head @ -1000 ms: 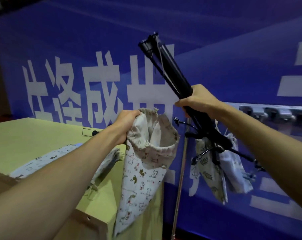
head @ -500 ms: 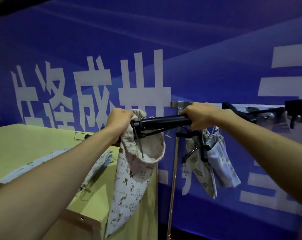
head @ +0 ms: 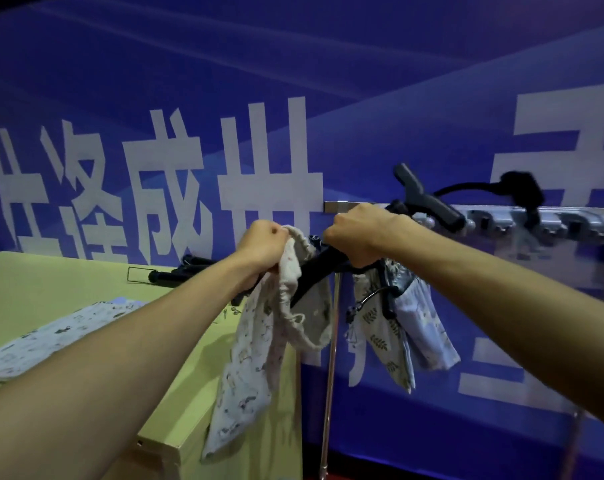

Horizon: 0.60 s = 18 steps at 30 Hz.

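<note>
Tipped from level to slanting, the black folding stand [head: 316,271] now has its lower end sunk into the mouth of the cat-print pouch [head: 252,358]. The right hand [head: 357,237] wraps its fingers round the stand's middle. The left hand [head: 262,242] grips the pouch's rim with curled fingers, just off the green table [head: 51,282]. Close behind, two filled pouches [head: 380,327] hang from a rail [head: 501,220], whose metal pole [head: 330,358] stands right beside the open pouch. Another stand [head: 176,271] lies on the table.

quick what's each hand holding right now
left hand: closed, gripping the rim of the printed pouch
right hand: closed round the black folding stand
</note>
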Each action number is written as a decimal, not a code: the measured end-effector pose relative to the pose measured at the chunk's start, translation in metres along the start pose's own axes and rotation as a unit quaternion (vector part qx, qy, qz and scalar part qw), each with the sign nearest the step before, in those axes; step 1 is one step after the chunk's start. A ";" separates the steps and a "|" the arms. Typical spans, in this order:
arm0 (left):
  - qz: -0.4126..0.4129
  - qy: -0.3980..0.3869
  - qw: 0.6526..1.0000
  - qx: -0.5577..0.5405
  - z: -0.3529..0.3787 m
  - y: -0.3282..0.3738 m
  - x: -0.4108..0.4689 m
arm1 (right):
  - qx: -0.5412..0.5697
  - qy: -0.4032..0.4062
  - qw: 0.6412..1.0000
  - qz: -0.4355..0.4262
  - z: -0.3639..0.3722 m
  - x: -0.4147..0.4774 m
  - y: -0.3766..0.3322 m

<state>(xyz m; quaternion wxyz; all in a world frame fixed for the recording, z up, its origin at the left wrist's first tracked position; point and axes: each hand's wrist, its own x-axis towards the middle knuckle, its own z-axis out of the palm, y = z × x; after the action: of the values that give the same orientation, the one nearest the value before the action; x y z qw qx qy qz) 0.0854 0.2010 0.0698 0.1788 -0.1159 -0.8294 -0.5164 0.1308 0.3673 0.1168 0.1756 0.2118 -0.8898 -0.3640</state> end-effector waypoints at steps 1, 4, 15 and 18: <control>-0.032 -0.003 0.995 -0.089 0.005 0.007 0.000 | -0.008 0.011 1.000 -0.011 -0.001 0.001 -0.003; -0.088 0.032 0.975 -0.203 0.012 0.015 0.002 | -0.024 0.048 0.998 -0.022 0.000 0.004 -0.009; -0.088 -0.116 0.970 -0.193 0.039 -0.001 -0.025 | -0.050 0.193 0.978 -0.062 0.019 0.020 -0.004; -0.046 -0.212 0.963 -0.161 0.042 -0.011 -0.026 | -0.043 0.209 0.973 -0.085 0.031 0.026 -0.001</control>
<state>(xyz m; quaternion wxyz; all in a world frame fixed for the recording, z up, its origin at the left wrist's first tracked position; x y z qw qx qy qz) 0.0975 0.2341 0.0332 -0.0461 -0.2120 -0.7586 -0.6143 0.0943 0.3716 0.0989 0.3350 0.3507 -0.7955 -0.3633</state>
